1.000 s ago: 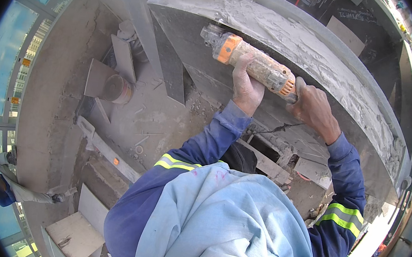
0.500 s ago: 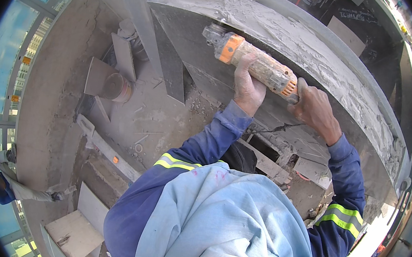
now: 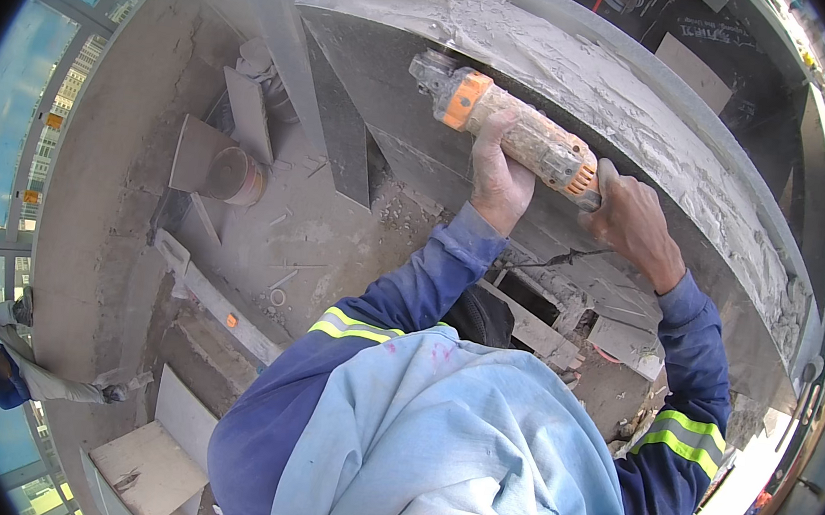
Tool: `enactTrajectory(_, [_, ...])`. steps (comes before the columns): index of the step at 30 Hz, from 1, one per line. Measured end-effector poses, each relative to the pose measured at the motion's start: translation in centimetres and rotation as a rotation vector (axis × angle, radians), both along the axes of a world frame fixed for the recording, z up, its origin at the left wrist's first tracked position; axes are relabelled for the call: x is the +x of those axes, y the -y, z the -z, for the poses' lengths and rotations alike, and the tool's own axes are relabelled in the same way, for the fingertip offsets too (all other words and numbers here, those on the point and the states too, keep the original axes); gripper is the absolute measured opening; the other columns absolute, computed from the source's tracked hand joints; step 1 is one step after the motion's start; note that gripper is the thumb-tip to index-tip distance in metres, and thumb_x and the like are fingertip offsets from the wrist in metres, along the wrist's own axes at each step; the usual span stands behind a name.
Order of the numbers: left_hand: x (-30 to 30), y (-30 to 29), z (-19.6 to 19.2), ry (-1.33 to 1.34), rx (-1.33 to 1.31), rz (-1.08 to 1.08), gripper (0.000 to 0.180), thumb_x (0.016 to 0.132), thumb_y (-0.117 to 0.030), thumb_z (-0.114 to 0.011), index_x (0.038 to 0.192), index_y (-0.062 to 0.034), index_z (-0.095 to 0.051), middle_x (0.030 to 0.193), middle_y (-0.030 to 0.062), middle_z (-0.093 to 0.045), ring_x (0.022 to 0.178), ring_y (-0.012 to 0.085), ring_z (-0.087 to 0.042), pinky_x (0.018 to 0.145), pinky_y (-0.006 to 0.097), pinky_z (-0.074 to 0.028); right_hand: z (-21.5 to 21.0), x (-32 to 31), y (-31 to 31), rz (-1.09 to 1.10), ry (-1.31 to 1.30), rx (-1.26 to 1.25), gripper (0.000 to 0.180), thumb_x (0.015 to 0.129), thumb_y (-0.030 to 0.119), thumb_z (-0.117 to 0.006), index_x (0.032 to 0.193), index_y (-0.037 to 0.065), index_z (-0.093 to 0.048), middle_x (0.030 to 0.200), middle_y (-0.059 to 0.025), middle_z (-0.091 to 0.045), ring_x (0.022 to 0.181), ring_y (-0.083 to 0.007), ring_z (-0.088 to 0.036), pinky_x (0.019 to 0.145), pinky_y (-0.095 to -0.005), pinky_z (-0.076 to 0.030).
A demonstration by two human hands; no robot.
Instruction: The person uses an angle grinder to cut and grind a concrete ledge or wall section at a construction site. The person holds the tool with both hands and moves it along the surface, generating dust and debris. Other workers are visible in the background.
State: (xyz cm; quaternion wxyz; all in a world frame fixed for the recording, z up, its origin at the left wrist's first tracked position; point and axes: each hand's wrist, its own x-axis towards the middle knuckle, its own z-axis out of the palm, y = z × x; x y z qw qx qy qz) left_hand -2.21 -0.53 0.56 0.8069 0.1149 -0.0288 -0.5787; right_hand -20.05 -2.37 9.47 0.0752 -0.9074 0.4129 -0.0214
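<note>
A dusty angle grinder [image 3: 535, 142] with orange bands lies across both my hands, its head toward the upper left. My left hand [image 3: 502, 174] wraps round the middle of its body from below. The rear end sits in the grip of my right hand [image 3: 636, 221]. The grinder's head is at the edge of a large dark slab [image 3: 381, 78], whose upper side carries rough grey mortar [image 3: 593, 70]. The disc is hardly visible, so I cannot tell whether it touches the slab. A dark cord [image 3: 561, 258] shows below my right hand.
A dusty bucket [image 3: 235, 177] and leaning boards [image 3: 247, 111] stand on the floor at left. A dark pointed panel [image 3: 337, 119] leans near the slab's left end. Cut tile pieces [image 3: 149, 471] lie at lower left. Another person [image 3: 20, 357] is at the far left, by the windows.
The grinder and both my hands have shifted very slightly to the right and down. My grip on it stays the same.
</note>
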Motion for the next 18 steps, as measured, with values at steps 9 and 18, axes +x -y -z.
enactTrajectory(9, [0.11,0.13,0.02,0.001,-0.005,-0.006,0.043,0.087,-0.023,-0.074,0.123,-0.0107,-0.055,0.111,0.0059,-0.058,0.109,0.0231,-0.061,0.1,0.043,-0.051,-0.25,0.27,-0.07,0.011,0.001,0.001,0.033,0.073,0.015,-0.073,0.092,-0.005,-0.055,0.075,-0.0283,-0.066,0.074,-0.0457,-0.07,0.068,-0.0525,-0.054])
enactTrajectory(18, [0.07,0.22,0.13,-0.006,-0.006,0.004,0.042,0.087,-0.024,-0.073,0.123,-0.0104,-0.055,0.111,0.0067,-0.058,0.108,0.0233,-0.061,0.1,0.043,-0.051,-0.05,0.09,0.11,0.017,-0.001,0.011,0.035,0.073,0.015,-0.074,0.093,-0.005,-0.053,0.075,-0.028,-0.066,0.076,-0.0464,-0.069,0.068,-0.0534,-0.053])
